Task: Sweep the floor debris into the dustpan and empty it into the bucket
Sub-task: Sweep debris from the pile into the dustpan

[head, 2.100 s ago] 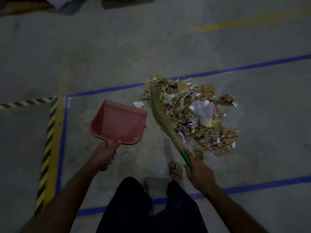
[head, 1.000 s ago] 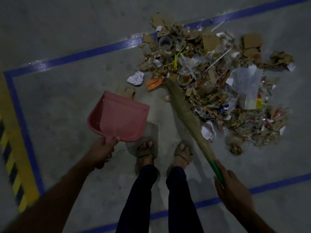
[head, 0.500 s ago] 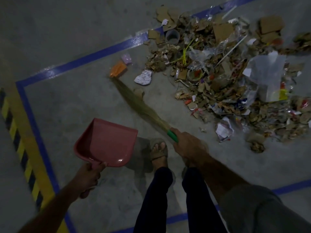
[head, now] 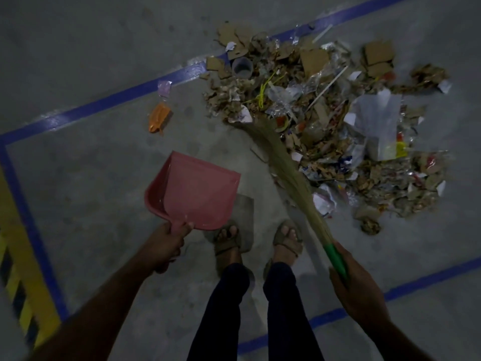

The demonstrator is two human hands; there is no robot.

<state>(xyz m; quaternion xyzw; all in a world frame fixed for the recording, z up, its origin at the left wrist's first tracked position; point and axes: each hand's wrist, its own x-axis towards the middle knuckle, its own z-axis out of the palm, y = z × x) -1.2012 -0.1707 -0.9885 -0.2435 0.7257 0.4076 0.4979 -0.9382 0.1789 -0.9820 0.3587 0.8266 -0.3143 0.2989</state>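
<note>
Sweeping stage, judged from the layout: debris pile (head: 330, 121) not yet in the dustpan (head: 194, 190), bucket nowhere in frame.

Left hand (head: 165, 244), lower left of centre, clenched around the dustpan's stub handle; pan pink, apparently empty, seemingly held off the floor with its mouth toward the upper left, just above the sandalled feet (head: 257, 239). Right hand (head: 358, 290), lower right, wrapped around the green handle of the grass broom (head: 282, 165); bristles running up and left across mid-frame, tips touching the lower left edge of the pile.

Pile spread across the upper right: torn cardboard, paper scraps, clear plastic, a small cup (head: 242, 66), lying partly over the blue floor tape (head: 104, 105). Two strays apart from it toward the upper left: an orange wrapper (head: 158, 117) and a pale scrap (head: 164, 87) on the tape.

Next move, as a judgement: lower the pan so its lip lies flat on the floor near the pile's left edge, mouth turned toward the debris, then draw the broom leftward in short strokes. Pan well apart from the pile at present, and facing away from it, so repositioning needed first. Light plastic likely to skid over the lip; strays left for a later pass.
</note>
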